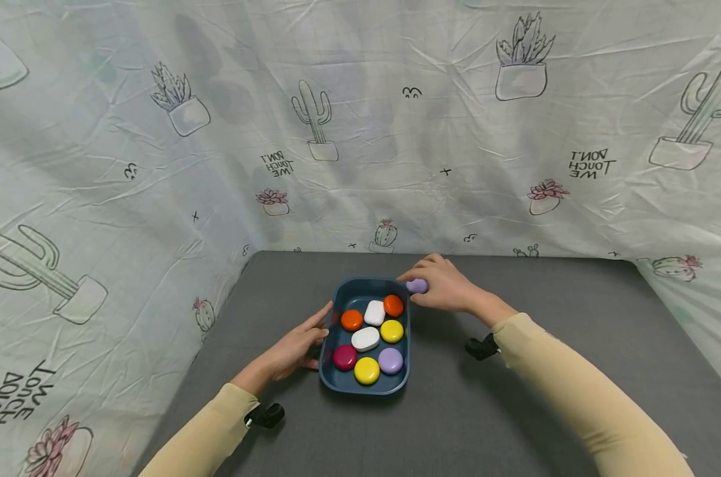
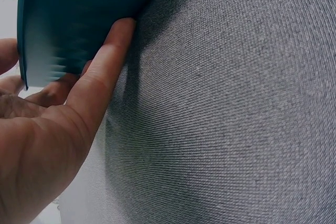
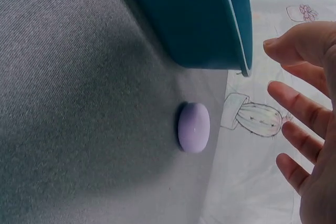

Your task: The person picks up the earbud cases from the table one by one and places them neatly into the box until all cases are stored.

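A dark blue rectangular tray [image 1: 351,297] lies on the grey tabletop, holding several smooth rounded pieces: two orange, two white, two yellow, a dark red piece [image 1: 345,357] and a purple piece [image 1: 390,361]. My left hand [image 1: 294,348] rests against the tray's left side, fingers mostly straight; in the left wrist view one finger [image 2: 102,72] lies along the outer wall. Another purple rounded piece [image 3: 194,128] sits on the table beside the tray's far right corner. Over it hovers my right hand [image 1: 440,285], its fingers spread and apart from the piece in the right wrist view.
A pale cloth [image 1: 360,132] printed with potted cacti hangs behind and along the sides of the table [image 1: 515,411]. Black bands with camera mounts [image 1: 482,347] sit at both wrists, over beige sleeves.
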A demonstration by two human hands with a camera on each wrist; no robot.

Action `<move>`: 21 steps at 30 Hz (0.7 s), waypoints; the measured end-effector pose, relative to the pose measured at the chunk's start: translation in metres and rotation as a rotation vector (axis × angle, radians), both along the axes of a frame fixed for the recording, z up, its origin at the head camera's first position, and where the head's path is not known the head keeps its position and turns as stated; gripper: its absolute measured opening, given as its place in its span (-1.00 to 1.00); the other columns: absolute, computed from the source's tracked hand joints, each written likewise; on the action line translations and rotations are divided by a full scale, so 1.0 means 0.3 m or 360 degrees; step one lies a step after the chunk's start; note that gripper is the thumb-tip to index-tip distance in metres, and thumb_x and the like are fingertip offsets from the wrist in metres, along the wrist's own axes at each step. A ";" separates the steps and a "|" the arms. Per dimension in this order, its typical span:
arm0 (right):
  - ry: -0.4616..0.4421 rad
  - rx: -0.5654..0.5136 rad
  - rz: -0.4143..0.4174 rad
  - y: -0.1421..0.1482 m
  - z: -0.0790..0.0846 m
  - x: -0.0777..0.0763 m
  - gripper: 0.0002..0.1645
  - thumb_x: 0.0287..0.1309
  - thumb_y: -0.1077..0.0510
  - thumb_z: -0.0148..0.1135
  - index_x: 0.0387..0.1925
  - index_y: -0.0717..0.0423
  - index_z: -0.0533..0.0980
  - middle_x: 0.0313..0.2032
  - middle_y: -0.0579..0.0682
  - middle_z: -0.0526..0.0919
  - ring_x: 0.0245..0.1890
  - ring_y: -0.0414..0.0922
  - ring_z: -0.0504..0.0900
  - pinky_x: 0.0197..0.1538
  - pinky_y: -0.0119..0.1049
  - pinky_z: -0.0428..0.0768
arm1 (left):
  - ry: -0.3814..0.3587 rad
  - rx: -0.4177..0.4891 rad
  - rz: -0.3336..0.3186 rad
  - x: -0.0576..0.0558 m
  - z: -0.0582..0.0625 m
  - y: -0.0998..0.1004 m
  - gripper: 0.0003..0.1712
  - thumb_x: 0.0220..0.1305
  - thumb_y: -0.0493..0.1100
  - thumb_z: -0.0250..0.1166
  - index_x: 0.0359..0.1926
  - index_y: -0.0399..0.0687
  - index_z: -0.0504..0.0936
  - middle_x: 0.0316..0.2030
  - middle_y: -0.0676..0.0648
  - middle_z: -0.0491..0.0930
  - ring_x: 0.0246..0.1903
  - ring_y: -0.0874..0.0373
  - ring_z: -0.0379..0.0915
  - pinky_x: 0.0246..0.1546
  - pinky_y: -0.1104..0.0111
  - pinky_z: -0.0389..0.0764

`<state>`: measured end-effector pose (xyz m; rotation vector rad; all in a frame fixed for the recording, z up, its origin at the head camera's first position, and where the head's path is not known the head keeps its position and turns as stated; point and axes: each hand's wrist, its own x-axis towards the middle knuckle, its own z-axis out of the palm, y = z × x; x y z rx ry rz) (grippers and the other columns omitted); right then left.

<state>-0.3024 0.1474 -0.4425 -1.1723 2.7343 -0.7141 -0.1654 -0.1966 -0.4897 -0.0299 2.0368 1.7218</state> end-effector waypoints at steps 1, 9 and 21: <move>0.0001 -0.0010 -0.0005 0.006 -0.001 -0.001 -0.49 0.22 0.04 0.39 0.23 -0.07 0.65 0.18 -0.01 0.59 0.30 0.13 0.28 0.33 0.26 0.18 | 0.0001 0.0003 -0.0003 0.000 0.001 0.000 -0.28 0.63 -0.07 -0.04 0.62 0.56 -0.04 0.61 -0.19 -0.20 0.37 -0.32 0.20 -0.04 -0.05 0.65; -0.0032 -0.0068 -0.0055 0.060 0.004 -0.011 -0.47 0.25 0.15 0.27 0.26 -0.15 0.62 0.22 -0.04 0.57 0.28 0.09 0.29 0.31 0.25 0.18 | -0.0005 0.0005 -0.0006 -0.002 0.005 -0.001 -0.28 0.63 -0.06 -0.03 0.62 0.57 -0.06 0.61 -0.19 -0.20 0.37 -0.31 0.19 -0.04 -0.03 0.65; -0.0096 -0.0149 -0.0128 0.123 0.008 -0.027 -0.41 0.26 0.21 0.27 0.33 -0.09 0.56 0.21 0.03 0.56 0.37 0.18 0.23 0.36 0.34 0.08 | 0.0008 0.0008 -0.0018 0.000 -0.006 -0.006 -0.27 0.63 -0.05 -0.03 0.63 0.56 -0.07 0.61 -0.19 -0.16 0.34 -0.28 0.26 -0.07 -0.01 0.66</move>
